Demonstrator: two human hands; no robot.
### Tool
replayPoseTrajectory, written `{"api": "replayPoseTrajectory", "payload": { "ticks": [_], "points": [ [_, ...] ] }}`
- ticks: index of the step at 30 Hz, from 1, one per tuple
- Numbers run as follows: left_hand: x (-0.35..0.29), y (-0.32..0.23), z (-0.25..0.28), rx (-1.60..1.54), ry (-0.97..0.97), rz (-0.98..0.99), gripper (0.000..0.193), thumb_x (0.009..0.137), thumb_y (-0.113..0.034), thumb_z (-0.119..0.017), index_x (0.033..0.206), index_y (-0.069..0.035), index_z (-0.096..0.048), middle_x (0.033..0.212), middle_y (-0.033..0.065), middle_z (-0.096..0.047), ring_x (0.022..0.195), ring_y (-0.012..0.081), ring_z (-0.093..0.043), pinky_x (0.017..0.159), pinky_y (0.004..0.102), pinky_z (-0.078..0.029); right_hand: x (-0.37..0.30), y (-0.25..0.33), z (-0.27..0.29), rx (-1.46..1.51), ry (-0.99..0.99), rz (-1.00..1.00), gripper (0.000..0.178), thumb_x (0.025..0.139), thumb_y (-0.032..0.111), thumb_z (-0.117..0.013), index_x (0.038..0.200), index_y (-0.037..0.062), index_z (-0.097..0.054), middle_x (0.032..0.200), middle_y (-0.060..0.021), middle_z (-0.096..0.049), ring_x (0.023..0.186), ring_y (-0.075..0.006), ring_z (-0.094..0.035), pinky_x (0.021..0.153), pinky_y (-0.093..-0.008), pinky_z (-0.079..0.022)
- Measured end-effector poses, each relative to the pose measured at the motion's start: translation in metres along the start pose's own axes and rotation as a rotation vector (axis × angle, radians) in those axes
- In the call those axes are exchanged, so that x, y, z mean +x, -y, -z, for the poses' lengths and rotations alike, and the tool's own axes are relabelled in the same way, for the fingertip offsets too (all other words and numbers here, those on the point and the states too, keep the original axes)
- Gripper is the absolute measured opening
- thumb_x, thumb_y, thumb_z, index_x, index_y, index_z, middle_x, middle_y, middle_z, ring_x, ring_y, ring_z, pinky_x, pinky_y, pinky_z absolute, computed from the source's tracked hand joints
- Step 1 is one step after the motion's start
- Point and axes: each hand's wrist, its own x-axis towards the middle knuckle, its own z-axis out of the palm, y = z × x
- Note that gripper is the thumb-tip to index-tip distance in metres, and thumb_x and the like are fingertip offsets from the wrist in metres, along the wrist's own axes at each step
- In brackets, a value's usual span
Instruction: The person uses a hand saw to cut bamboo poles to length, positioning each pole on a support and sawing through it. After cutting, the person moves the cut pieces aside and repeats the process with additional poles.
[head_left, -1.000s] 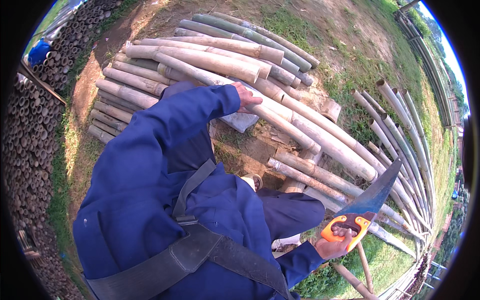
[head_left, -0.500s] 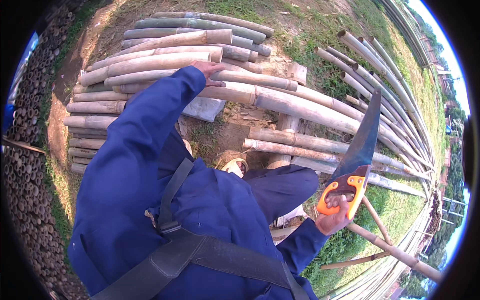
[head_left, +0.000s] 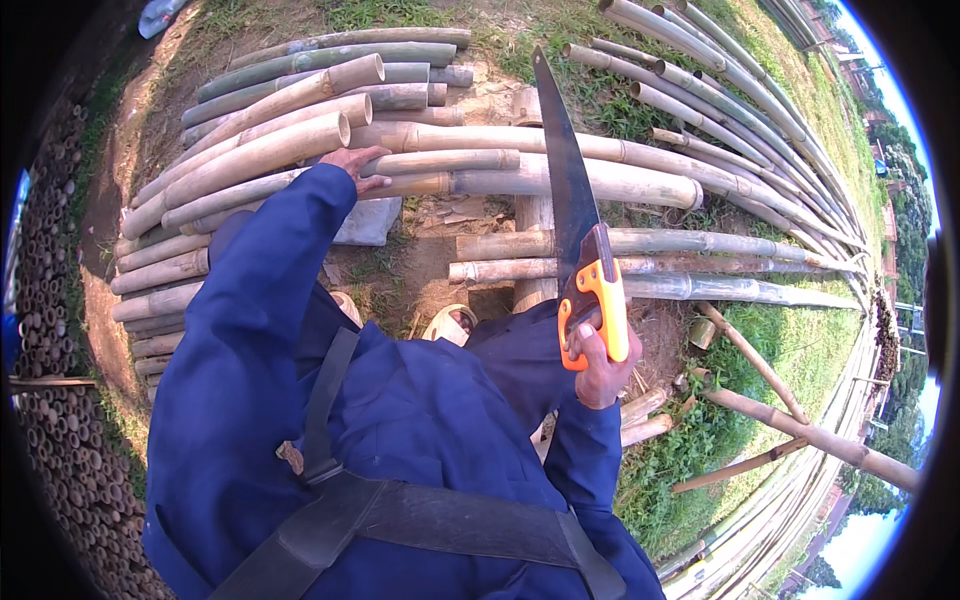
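My left hand (head_left: 352, 168) is wrapped around a slim bamboo pole (head_left: 455, 162), whose right end stops short of the saw blade. Directly beneath that pole lies a thicker bamboo pole (head_left: 620, 183) with an open hollow end on the right. In my right hand (head_left: 603, 372) is a hand saw (head_left: 567, 165) with an orange and dark handle. Its dark blade points up and away from me, crossing in front of the thick pole in view. Whether the blade touches any pole I cannot tell. The right fingers are closed through the handle.
Cut bamboo lengths (head_left: 290, 140) are stacked at the left, and long poles (head_left: 740, 110) fan out at the right. Lower poles (head_left: 530, 243) rest across a bamboo support (head_left: 533, 215) near my feet. A propped pole frame (head_left: 810, 428) stands at the right. Bamboo ends (head_left: 70, 440) pile up far left.
My right hand has brought the saw leftward, closer to my body's middle, with the blade more upright. My left hand still holds the slim pole. The whole view has shifted.
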Motion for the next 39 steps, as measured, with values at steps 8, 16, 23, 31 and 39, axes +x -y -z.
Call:
{"api": "replayPoseTrajectory", "payload": {
  "ticks": [8, 16, 23, 31, 39],
  "points": [
    [0.012, -0.055, 0.018, 0.301, 0.080, -0.048, 0.125, 0.063, -0.073, -0.081, 0.158, -0.013, -0.026, 0.147, 0.0181, -0.051, 0.136, 0.0319, -0.049, 0.114, 0.0448, -0.035, 0.017, -0.039, -0.018, -0.090, -0.010, -0.113, 0.007, 0.090, -0.001, -0.067, 0.092, 0.0000, -0.061, 0.068, -0.0007, -0.057, 0.055, -0.0062, -0.052, 0.051, -0.0217, -0.043],
    [0.019, -0.066, 0.019, 0.307, 0.148, 0.007, 0.116, 0.063, -0.066, -0.084, 0.154, -0.014, -0.035, 0.142, 0.0143, -0.055, 0.130, 0.0320, -0.054, 0.109, 0.0446, -0.039, 0.006, -0.044, -0.012, -0.321, 0.044, -0.079, 0.017, 0.092, 0.001, -0.069, 0.108, -0.0030, -0.066, 0.079, -0.0023, -0.063, 0.066, -0.0096, -0.057, 0.062, -0.0266, -0.048],
    [0.021, -0.066, 0.013, 0.307, 0.143, -0.011, 0.106, 0.067, -0.061, -0.084, 0.152, -0.016, -0.039, 0.131, 0.0132, -0.064, 0.119, 0.0316, -0.062, 0.107, 0.0432, -0.043, 0.019, -0.063, -0.030, -0.300, 0.004, -0.160, 0.018, 0.093, 0.006, -0.071, 0.108, -0.0041, -0.066, 0.086, -0.0084, -0.069, 0.076, -0.0126, -0.063, 0.072, -0.0284, -0.051],
    [0.016, -0.059, 0.006, 0.294, 0.112, -0.009, 0.094, 0.068, -0.057, -0.084, 0.146, -0.018, -0.050, 0.131, 0.0135, -0.066, 0.115, 0.0346, -0.065, 0.100, 0.0438, -0.051, 0.005, -0.048, -0.029, -0.378, 0.018, -0.170, 0.024, 0.092, 0.005, -0.071, 0.114, -0.0045, -0.068, 0.085, -0.0110, -0.070, 0.074, -0.0126, -0.063, 0.071, -0.0285, -0.052],
    [0.021, -0.068, 0.013, 0.323, 0.174, 0.057, 0.096, 0.068, -0.063, -0.082, 0.145, -0.016, -0.050, 0.122, 0.0142, -0.070, 0.111, 0.0342, -0.067, 0.100, 0.0432, -0.050, 0.060, -0.069, -0.047, -0.375, 0.003, -0.028, 0.012, 0.091, 0.005, -0.072, 0.097, -0.0039, -0.066, 0.068, -0.0087, -0.060, 0.061, -0.0107, -0.052, 0.058, -0.0313, -0.046]
  ]
}}
